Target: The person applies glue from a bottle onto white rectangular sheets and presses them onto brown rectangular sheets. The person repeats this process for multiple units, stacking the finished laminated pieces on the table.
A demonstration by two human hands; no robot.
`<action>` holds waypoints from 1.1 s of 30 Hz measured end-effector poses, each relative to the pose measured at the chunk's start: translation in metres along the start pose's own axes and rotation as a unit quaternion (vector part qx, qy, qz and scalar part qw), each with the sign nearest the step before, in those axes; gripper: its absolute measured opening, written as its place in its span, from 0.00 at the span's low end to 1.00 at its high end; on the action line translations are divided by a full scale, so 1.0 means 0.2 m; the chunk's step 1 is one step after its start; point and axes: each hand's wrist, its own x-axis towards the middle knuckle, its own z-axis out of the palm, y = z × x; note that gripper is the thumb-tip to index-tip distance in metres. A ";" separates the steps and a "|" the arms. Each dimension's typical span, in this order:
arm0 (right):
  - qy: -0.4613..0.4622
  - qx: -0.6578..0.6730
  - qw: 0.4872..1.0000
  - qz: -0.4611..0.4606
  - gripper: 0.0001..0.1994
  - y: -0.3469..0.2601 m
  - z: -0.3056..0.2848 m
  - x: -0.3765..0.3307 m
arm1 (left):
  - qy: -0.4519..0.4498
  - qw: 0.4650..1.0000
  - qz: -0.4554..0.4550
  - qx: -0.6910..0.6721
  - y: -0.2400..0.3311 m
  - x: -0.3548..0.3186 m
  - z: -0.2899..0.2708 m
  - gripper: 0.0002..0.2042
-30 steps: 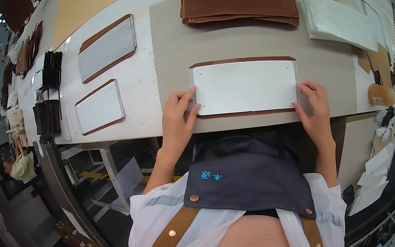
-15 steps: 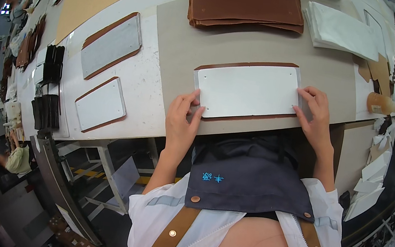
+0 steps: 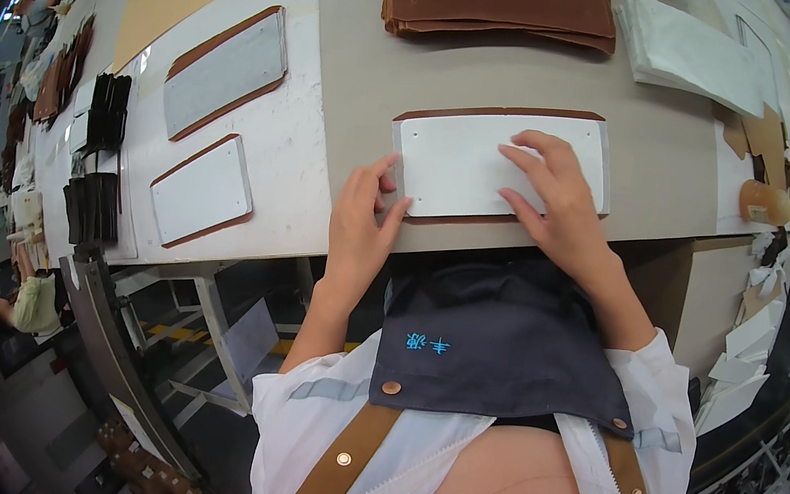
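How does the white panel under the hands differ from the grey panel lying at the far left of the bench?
The white panel lies on the beige mat, pressed by the right hand and touched at its left edge by the left hand; the grey panel lies untouched on the white table surface. The white panel lies nearly level across the view; the grey panel is tilted. Both are rounded rectangles backed by brown leather showing at the edges.

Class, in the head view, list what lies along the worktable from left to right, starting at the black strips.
Black strips → small white panel on brown leather → left hand → white panel on brown leather → right hand → tan leather scrap.
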 end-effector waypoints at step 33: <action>-0.143 -0.047 0.986 -0.071 0.33 -0.04 0.25 0.21 | -0.020 0.999 0.008 -0.036 -0.03 -0.02 -0.03 0.29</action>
